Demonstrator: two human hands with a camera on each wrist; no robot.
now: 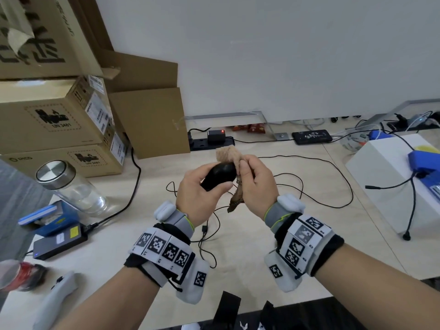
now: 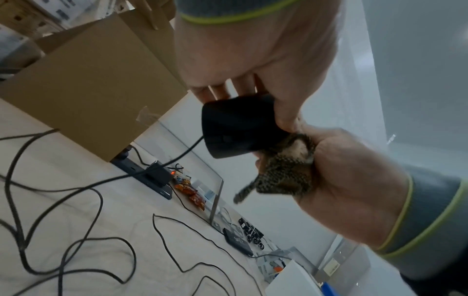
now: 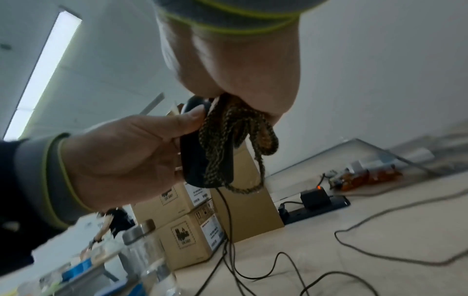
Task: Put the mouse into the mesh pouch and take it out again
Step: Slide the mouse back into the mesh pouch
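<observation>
A black wired mouse (image 1: 217, 175) is held above the table by my left hand (image 1: 202, 194), whose thumb and fingers curl round its body. Its cord hangs down to the table. My right hand (image 1: 256, 184) grips a bunched tan-and-dark mesh pouch (image 1: 227, 153) right beside the mouse. The pouch touches the mouse's right end, and its lower tail (image 1: 235, 202) dangles below my palm. In the left wrist view the mouse (image 2: 235, 128) shows bare, with the pouch (image 2: 286, 170) crumpled in my right fist. In the right wrist view the pouch (image 3: 238, 136) drapes over the mouse (image 3: 192, 160).
Stacked cardboard boxes (image 1: 59, 120) stand at the back left. A glass jar with a metal lid (image 1: 71, 184) stands left of my hands. Black cables (image 1: 309, 177) loop over the table. A power strip (image 1: 212, 140) lies at the back, a white box (image 1: 392, 179) at right, a white controller (image 1: 57, 298) at front left.
</observation>
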